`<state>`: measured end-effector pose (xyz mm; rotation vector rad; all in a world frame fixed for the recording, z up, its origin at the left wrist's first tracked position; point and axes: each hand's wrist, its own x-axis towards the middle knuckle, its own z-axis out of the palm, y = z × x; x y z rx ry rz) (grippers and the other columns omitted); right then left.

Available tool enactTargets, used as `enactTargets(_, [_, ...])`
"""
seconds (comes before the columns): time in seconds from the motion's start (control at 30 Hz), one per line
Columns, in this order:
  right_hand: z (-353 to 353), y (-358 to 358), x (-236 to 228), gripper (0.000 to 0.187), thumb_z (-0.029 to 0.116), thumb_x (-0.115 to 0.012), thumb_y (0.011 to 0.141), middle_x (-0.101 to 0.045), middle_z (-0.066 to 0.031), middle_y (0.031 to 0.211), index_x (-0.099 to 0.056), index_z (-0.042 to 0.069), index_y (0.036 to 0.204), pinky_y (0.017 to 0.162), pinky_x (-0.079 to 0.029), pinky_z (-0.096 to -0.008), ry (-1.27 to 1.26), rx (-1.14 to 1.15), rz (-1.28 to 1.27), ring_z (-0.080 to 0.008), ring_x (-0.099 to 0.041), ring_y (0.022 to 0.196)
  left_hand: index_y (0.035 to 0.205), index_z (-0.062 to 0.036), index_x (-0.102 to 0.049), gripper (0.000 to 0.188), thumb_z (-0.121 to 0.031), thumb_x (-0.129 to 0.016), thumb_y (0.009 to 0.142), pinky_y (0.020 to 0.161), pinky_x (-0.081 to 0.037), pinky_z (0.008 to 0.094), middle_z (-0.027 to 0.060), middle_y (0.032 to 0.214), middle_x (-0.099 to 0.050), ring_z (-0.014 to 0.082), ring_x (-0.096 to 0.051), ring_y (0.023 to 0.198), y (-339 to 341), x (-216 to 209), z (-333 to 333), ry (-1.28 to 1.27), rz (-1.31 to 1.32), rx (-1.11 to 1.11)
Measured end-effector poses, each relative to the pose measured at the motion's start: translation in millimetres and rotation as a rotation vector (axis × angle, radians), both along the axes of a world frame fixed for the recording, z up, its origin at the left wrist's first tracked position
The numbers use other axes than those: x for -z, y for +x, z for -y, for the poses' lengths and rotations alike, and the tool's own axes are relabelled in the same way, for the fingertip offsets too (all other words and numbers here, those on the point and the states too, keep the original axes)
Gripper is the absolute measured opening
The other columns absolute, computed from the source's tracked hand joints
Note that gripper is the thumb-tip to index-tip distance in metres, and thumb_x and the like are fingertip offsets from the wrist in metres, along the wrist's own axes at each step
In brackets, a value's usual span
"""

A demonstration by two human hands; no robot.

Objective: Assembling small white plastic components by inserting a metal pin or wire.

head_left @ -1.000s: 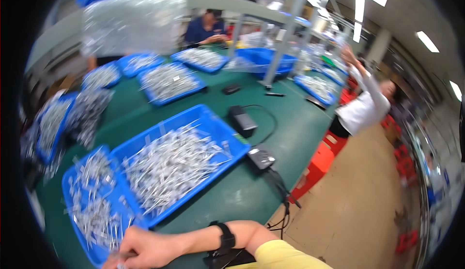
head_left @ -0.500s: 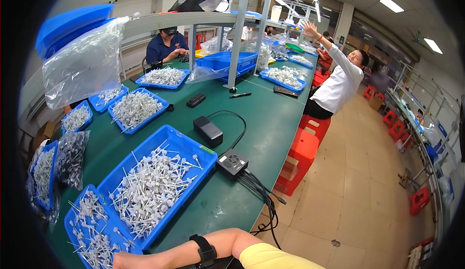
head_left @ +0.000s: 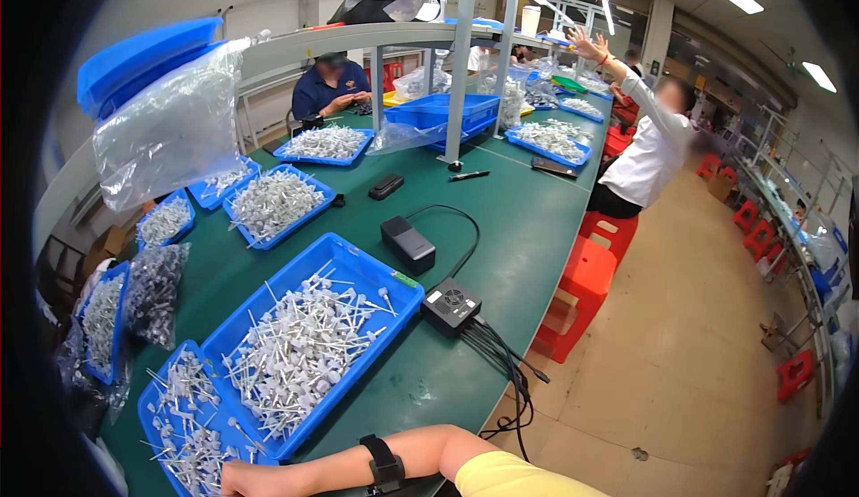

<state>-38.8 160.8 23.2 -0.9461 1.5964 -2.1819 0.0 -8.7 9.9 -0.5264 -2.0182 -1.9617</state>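
Observation:
My right hand (head_left: 248, 478) is at the bottom edge of the head view, over the near end of a small blue tray (head_left: 141, 407). Its fingers are cut off or hidden, so I cannot see what they hold. A black strap (head_left: 384, 463) circles my right forearm. Small white plastic pieces with thin metal pins (head_left: 192, 381) lie loosely in that tray. Touching it on the right is a larger blue tray (head_left: 378, 340), heaped with the same kind of pieces (head_left: 300, 354). My left hand is out of view.
A black box with a fan (head_left: 451, 307) and cables sits near the table's right edge, beside a dark power bank (head_left: 408, 244). More filled blue trays (head_left: 284, 245) stand farther back. Red stools (head_left: 582, 296) line the aisle. A person in white (head_left: 646, 161) raises an arm.
The whole scene has shifted slightly to the right in the picture as my view turned. My right hand stays by the small tray, a little more of it showing.

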Motion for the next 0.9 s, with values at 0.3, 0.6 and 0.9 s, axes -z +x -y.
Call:
enactTargets(0.3, [-32.6, 11.4, -56.3, 0.024, 0.017, -0.056, 0.085, -0.061, -0.0105, 0.06, -0.062, -0.003, 0.075, 0.052, -0.047, -0.0313, 0.124, 0.076, -0.268, -0.0145, -0.059, 0.055, 0.075, 0.002, -0.062, 0.018, -0.012, -0.073, 0.08, 0.054, -0.039, 0.022, 0.0053, 0.07, -0.06, 0.0097, -0.052, 0.061, 1.8, -32.2, -22.7, 0.052, -0.113, -0.109])
enactTargets(0.6, [-101.5, 46.2, -111.4, 0.014, 0.007, -0.07, 0.079, -0.06, -0.0024, 0.062, -0.07, 0.002, 0.092, 0.048, -0.037, -0.02, 0.117, 0.425, -0.269, -0.0043, -0.052, 0.055, 0.088, 0.0049, -0.069, 0.008, 0.004, -0.068, 0.081, 0.055, -0.05, 0.0244, 0.0136, 0.083, -0.069, 0.0146, -0.063, 0.068, 32.3, -86.4, -84.8, 0.274, 0.032, 0.197])
enactTargets(0.9, [-125.9, 48.3, -114.5, 0.008, 0.005, -0.073, 0.075, -0.057, 0.0019, 0.063, -0.069, 0.001, 0.08, 0.046, -0.027, -0.0198, 0.119, 0.267, -0.268, -0.0023, -0.039, 0.052, 0.093, 0.0043, -0.068, 0.012, -0.003, -0.067, 0.085, 0.058, -0.05, 0.0252, 0.013, 0.084, -0.069, 0.0161, -0.065, 0.075, 61.2, -99.3, -115.3, 0.328, 0.143, 0.285])
